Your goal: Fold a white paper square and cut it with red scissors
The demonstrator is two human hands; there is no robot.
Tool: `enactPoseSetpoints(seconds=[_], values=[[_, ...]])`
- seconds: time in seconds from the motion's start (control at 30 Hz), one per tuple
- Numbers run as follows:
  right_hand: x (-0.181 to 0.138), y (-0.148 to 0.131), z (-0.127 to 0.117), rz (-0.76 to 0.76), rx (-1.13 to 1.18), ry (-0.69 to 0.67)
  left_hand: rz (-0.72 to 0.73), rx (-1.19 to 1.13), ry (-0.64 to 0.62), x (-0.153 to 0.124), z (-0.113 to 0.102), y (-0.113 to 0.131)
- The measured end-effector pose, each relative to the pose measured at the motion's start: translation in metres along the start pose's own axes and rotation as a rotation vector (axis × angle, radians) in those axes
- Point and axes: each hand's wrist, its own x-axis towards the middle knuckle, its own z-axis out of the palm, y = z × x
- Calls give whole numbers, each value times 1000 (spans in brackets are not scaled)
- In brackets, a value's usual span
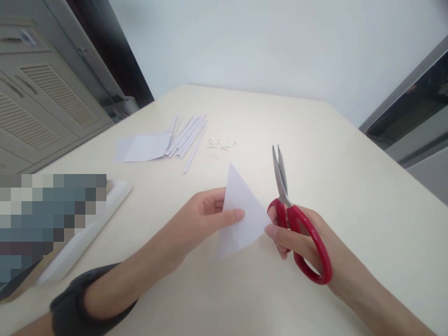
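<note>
My left hand (pixel 205 217) pinches a folded-looking white paper triangle (pixel 243 235) between its thumb in front and fingers behind. The triangle stands over the table with one point upward. At its right corner, the thumb and a finger of my right hand (pixel 296 240) touch or grip the paper. Red-handled scissors (pixel 284 198) hang on that same hand, with fingers through the loops. Their metal blades point up and away from me, slightly apart, to the right of the paper and not touching it.
Farther back on the cream table (pixel 367 242) lie a white paper piece (pixel 142 147), several narrow paper strips (pixel 191 135) and small white scraps (pixel 220 143). A pixelated flat item (pixel 45 219) rests at the left edge. A wall (pixel 259 46) stands behind.
</note>
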Motion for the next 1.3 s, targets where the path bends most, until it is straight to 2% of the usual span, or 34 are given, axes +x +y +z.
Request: enactPoseSetpoints(seconds=[0.2, 0.3, 0.53, 0.77, 0.93, 1.0, 1.17, 1.3], values=[[-5, -4, 2, 22, -94, -17, 3, 50, -110, -5, 15, 1], [-6, -1, 3, -22, -130, -13, -20, 5, -54, -5, 15, 2], [-8, -5, 13, -2, -144, -76, 13, -63, 2, -3, 10, -4], [-8, -4, 11, 27, -137, -85, 109, -75, -40, -4, 6, -5], [-7, 1, 11, 19, -156, -75, 117, -44, 9, -5, 5, -6], [-6, 3, 10, 10, -166, -56, 154, -12, 22, -6, 4, -6], [-3, 5, 5, 5, -169, 66, 376, 186, 122, -8, 4, -2], [-2, 4, 0, 3, -123, 155, 330, 188, 83, -5, 3, -2]])
